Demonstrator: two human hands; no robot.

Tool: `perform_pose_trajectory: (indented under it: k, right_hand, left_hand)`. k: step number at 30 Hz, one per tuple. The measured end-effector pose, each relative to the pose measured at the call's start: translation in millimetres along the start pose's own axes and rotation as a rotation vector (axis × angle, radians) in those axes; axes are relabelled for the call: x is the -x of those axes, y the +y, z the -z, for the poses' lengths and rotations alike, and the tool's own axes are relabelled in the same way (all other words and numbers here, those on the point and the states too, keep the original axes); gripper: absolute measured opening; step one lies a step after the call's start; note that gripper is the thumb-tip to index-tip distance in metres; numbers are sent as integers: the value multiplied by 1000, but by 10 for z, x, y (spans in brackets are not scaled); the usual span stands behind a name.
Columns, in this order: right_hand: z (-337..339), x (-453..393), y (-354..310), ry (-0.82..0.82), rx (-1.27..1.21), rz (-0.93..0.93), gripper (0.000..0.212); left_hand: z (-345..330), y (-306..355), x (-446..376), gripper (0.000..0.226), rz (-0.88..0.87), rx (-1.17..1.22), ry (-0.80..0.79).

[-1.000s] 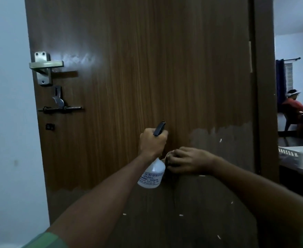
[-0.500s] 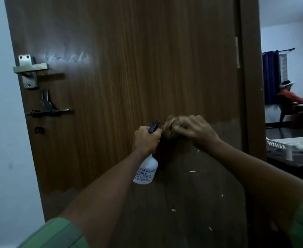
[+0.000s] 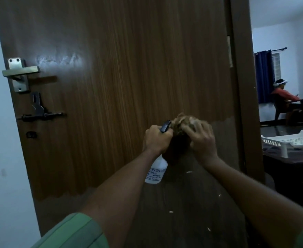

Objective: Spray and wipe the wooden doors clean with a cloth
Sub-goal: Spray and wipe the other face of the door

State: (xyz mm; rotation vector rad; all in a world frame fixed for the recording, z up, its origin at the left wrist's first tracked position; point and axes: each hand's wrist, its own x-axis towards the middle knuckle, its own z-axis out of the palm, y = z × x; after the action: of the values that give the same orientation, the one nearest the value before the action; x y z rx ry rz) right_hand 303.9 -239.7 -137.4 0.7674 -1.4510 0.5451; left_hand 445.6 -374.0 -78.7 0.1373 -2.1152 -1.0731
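Observation:
A brown wooden door (image 3: 122, 72) fills the head view, its lower part duller and flecked with pale specks. My left hand (image 3: 157, 139) grips the neck of a white spray bottle (image 3: 157, 171) with a black trigger, held close to the door's middle. Just to its right, my right hand (image 3: 200, 138) holds a bunched brownish cloth (image 3: 182, 123) against the wood at the edge of the dull patch. The cloth is blurred.
A metal lever handle (image 3: 20, 72) and a dark latch (image 3: 39, 113) sit at the door's left edge, with a whitish smear beside the handle. The door frame (image 3: 243, 86) stands at the right. Beyond it are a white plastic tray (image 3: 293, 140) on a dark table and a seated person (image 3: 283, 99).
My right hand with the cloth has risen up the door, from below the bottle's trigger to level with it. The left hand and bottle stayed roughly in place; the view shifted right.

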Motion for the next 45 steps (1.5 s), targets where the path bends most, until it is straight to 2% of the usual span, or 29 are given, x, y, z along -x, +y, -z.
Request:
perform_pose_trajectory:
  k: [3,5,6,9,10,12,15,17,19,22,24,28,31,34,40,43,45]
  right_hand:
    - [93,630,-180,-94,-23,92,29]
    - [147,549,-88,-107,-42,115,28]
    - [128,373,-38,-63,-46,46,29]
    - [88,-216,14,58,-93,-365,32]
    - [93,-260,3,70,-119,-413,36]
    - [108,21,-39,35,-115,-409,37]
    - [157,743,-82,-23,-61,-282,33]
    - [150,735,54,-12,-31,-236,29]
    - [147,336,143,62,-71,-371,27]
    - [107,-62,135,131,-93,-577,38]
    - [56,179,62,101,-106,-573,43]
    - [85,884,0,69,-51,-450,36]
    - [118,425,309,114,-132,-548,28]
    - [153,-53,529,176,-145,-665,34]
    - [203,834,494,99,-80,-568,32]
    - [216,185,798,231,-121,-659,29]
    - [244,-152,887,250,-133,-729,34]
  left_hand:
    - [-81,35,10,33,26,12,-3]
    - [-134,42,12,35,10,2,-39]
    - [-162,45,-2,34,-4,-7,-57]
    - [-221,18,-52,35,-26,-15,-64]
    - [-236,8,-59,36,-33,-15,-54]
    - [-269,-31,-42,34,-28,-17,-65]
    - [-351,-124,-15,31,-29,-29,-87]
    - [-406,-169,-40,25,-35,-46,-108]
    - [-456,-187,-49,20,-45,-44,-136]
    - [-515,-168,-83,21,-60,-53,-134]
    - [-564,-125,-106,23,-51,-45,-130]
    - [-713,-6,-125,30,-33,-38,-110]
    - [-849,65,-145,25,-62,-38,-133]
    - [-975,148,-174,25,-87,-29,-150]
    - [-1118,321,-141,28,-107,-32,-157]
    - [-1172,292,-176,24,-134,-39,-207]
    - [-1237,283,-195,26,-137,-56,-217]
